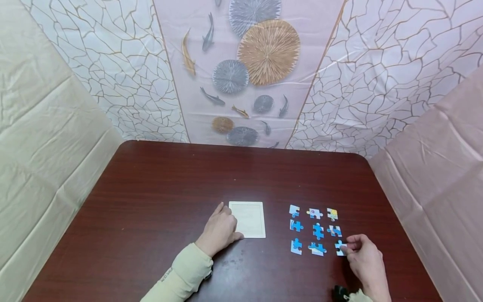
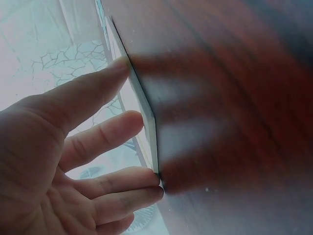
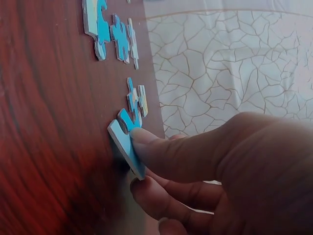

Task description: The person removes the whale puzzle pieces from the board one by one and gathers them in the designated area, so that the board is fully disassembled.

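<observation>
At the left edge of a shallow cream puzzle tray [image 1: 263, 220], my left hand [image 1: 220, 228] rests. Its thumb touches the near edge and the fingers lie loosely along the side, as the left wrist view [image 2: 54, 156] shows of the hand. My right hand [image 1: 366, 260] pinches a jigsaw piece [image 1: 340, 248] in white and blue at the near right of the loose pieces. In the right wrist view the thumb [image 3: 151, 144] lies on that piece [image 3: 126, 142], which stands tilted, with fingertips beneath its near edge.
Several other blue, white and yellow jigsaw pieces [image 1: 318, 231] lie apart in rough rows between the tray and my right hand. The dark red-brown wooden table [image 1: 170, 180] ends at a patterned cloth backdrop [image 1: 241, 113], with pale cloth at both sides.
</observation>
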Demonstrator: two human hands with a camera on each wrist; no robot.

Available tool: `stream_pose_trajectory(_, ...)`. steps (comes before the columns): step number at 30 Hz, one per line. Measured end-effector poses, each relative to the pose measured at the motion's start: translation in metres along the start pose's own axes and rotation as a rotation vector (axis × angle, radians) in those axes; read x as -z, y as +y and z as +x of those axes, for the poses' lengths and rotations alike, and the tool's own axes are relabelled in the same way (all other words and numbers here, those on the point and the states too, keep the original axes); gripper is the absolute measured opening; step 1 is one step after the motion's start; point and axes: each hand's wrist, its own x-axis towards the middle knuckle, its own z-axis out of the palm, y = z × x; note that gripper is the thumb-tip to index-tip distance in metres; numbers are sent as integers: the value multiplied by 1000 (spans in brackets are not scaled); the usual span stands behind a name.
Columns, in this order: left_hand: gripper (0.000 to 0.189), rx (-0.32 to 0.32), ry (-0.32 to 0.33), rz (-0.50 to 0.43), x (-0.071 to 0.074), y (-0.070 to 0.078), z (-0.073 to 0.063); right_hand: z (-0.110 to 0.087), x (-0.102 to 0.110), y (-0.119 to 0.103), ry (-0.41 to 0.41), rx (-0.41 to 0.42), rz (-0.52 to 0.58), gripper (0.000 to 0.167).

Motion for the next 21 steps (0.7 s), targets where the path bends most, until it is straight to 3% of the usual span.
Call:
stream_pose_trajectory(11,41,5,-5,12,0,0,-1,2,-4,-3,-16,-39,5,28)
stream_pose_trajectory(21,41,8,6,9,-1,-1,-1,1,-6,1,-4,-24,2,29)
